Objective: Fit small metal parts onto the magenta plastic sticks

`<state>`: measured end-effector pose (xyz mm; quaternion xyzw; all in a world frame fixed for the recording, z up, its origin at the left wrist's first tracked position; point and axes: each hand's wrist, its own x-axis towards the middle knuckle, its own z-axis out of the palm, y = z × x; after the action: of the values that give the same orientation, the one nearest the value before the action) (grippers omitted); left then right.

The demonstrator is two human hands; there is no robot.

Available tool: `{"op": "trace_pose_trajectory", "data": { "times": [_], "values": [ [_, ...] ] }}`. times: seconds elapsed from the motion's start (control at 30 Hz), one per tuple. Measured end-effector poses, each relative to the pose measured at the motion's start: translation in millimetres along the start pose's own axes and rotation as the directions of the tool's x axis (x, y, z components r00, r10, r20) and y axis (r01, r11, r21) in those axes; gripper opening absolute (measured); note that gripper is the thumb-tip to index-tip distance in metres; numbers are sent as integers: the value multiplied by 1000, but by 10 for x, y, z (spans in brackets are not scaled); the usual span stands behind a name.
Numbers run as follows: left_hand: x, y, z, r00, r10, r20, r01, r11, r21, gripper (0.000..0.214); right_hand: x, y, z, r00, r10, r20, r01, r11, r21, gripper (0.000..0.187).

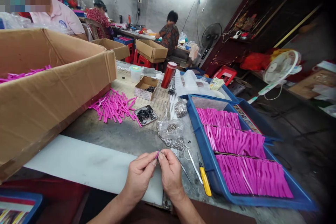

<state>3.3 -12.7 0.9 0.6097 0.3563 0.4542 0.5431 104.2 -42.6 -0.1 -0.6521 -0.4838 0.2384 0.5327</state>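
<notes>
Magenta plastic piece (157, 155), only a sliver of it showing, sits between the fingertips of both hands, just above the near edge of the tabletop (126, 134). The left hand (139, 175) pinches it thumb to forefinger, and the right hand (171, 173) meets it from the other side in a similar narrow pinch; so small a part probably needs fingertip control from two sides. Whether anything else is caught in the grip cannot be told.

Beneath the hands lies a white sheet (86, 164), perhaps there as a clean surface on which a dropped part would show. Just beside the right hand are tweezers (186, 172), a slim white-handled tool (194, 167) and a yellow-handled screwdriver (205, 181), their handles toward the person, presumably for quick pick-up.

Farther out, clear bags of metal parts (172, 133) and a shallow tray of black parts (146, 114) seem grouped within reach, the tray keeping its small contents from scattering. Loose magenta strips (112, 106) lie heaped against a large cardboard box (57, 108). On the right, a blue crate (262, 201) holds magenta pieces (252, 175) in three tight rows, likely for tidiness.
</notes>
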Motion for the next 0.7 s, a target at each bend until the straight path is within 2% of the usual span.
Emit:
{"op": "trace_pose_trajectory", "data": {
  "times": [0.1,0.23,0.37,0.43,0.53,0.6,0.7],
  "values": [
    [-9,3,-6,993,121,-10,-120,991,58,23,-6,-1,8,1000,-1,18,0,999,41,17],
    [-1,9,-8,999,28,-16,-28,999,19,23,2,5,1,992,-121,-34,119,992,-51,12],
    [12,18,-3,988,147,-36,-145,988,62,23,25,-7,8,999,9,36,-12,996,87,20],
    [16,19,3,994,103,-45,-102,994,32,22,30,-5,13,998,32,47,-37,994,107,18],
    [13,20,13,999,-30,-45,29,999,-32,22,27,14,13,999,-37,-4,37,999,6,13],
    [7,24,13,999,13,-41,-13,1000,-6,22,23,26,9,999,-44,-4,44,999,-12,15],
    [6,27,7,991,126,-38,-124,991,51,22,24,35,8,999,17,34,-19,998,57,19]
  ]
}}
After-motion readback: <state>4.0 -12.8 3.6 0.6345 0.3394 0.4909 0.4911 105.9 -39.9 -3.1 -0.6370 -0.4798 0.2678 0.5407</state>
